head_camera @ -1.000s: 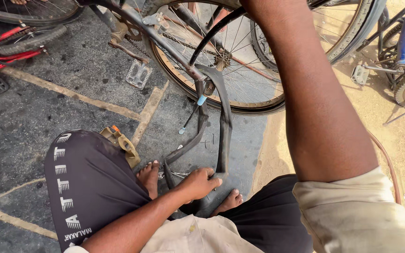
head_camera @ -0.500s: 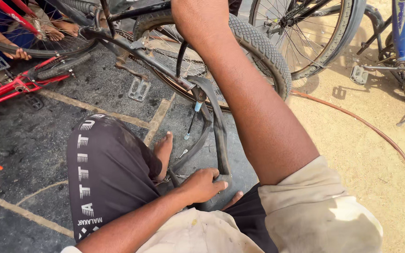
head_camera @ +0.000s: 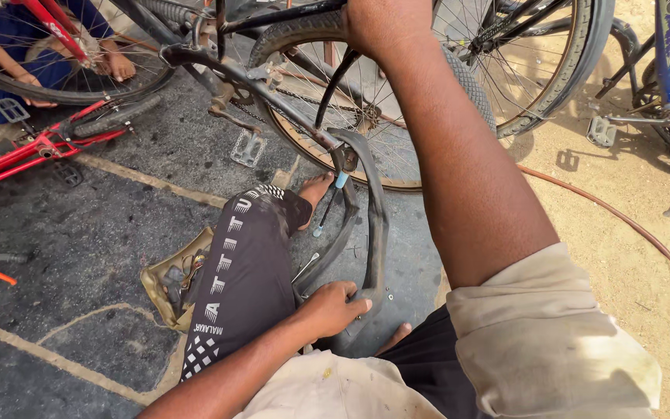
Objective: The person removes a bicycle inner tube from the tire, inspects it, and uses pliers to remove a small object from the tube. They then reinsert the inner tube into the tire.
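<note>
Left hand [head_camera: 335, 304] is clenched on the lower loop of the black inner tube [head_camera: 375, 225], just above the floor [head_camera: 118, 233] between the knees. Right hand [head_camera: 385, 27] grips the tyre [head_camera: 296, 31] of the rear wheel [head_camera: 366, 116]. The tube hangs from that wheel.

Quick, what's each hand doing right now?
Left hand: closed on the inner tube.
Right hand: gripping the tyre on top.

Dark paved ground [head_camera: 102, 233] under tool tray [head_camera: 166, 281]
</note>
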